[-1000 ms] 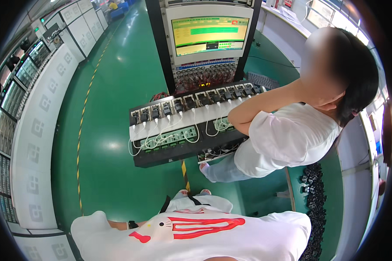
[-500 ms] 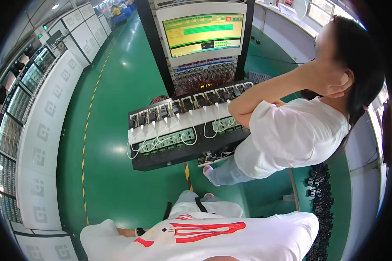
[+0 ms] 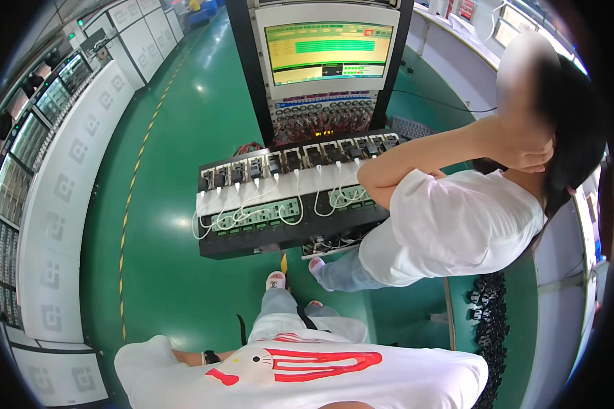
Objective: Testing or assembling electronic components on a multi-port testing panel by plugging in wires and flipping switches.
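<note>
Neither of my hands shows. My left forearm (image 3: pixel 188 357), with a dark watch (image 3: pixel 211 357) at the wrist, passes behind my white shirt (image 3: pixel 416 371), which hides the hand. Of my right arm only a sliver of skin appears at the lower edge. Ahead of me stands a black-and-white test bench (image 3: pixel 252 245). Along its top sits a row of black power adapters (image 3: pixel 293 161). White cables (image 3: pixel 297 198) run from them down to green circuit boards (image 3: pixel 252 217) on the bench front. Both hands are apart from the bench as far as I can see.
A person in a white shirt (image 3: pixel 450 218) stands close at the right, one arm raised with the hand near the neck. A rack with a lit monitor (image 3: pixel 329 54) rises behind the bench. Black adapters (image 3: pixel 490 320) lie piled at the right. White cabinets (image 3: pixel 54 225) line the left.
My view has shifted slightly, and one of my feet in a light slipper now shows ahead of me. The bench sits a little further left in view. The person beside me keeps nearly the same pose.
</note>
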Motion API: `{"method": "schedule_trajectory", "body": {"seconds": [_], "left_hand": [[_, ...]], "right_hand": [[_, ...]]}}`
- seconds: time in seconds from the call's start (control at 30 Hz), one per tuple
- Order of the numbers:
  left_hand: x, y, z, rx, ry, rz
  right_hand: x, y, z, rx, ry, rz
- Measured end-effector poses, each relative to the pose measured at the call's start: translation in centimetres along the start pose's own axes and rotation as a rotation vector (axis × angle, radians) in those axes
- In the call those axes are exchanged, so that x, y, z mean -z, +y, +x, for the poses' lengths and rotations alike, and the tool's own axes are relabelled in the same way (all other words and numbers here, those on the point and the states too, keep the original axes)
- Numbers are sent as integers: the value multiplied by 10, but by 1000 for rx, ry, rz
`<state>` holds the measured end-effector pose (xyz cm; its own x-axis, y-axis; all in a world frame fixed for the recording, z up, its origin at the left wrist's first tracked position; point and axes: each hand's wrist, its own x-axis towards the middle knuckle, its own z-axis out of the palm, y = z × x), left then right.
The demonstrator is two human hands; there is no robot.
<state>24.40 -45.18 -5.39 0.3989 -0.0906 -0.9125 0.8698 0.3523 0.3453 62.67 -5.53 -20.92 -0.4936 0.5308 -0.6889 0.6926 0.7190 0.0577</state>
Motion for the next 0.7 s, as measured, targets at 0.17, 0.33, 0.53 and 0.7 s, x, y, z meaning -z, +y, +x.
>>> {"method": "schedule_trajectory", "body": {"seconds": [0.17,0.33,0.53,0.7], "left_hand": [[1,6,0,15,2,44],[10,5,-6,40,1,112],[27,22,8,14,9,220],[33,28,18,5,16,292]], "right_hand": [[-4,-11,17,3,8,-33],[-7,-25,32,-10,23,-47],[-25,-2,41,-72,24,-101],[-41,6,52,-101,28,-143]]}}
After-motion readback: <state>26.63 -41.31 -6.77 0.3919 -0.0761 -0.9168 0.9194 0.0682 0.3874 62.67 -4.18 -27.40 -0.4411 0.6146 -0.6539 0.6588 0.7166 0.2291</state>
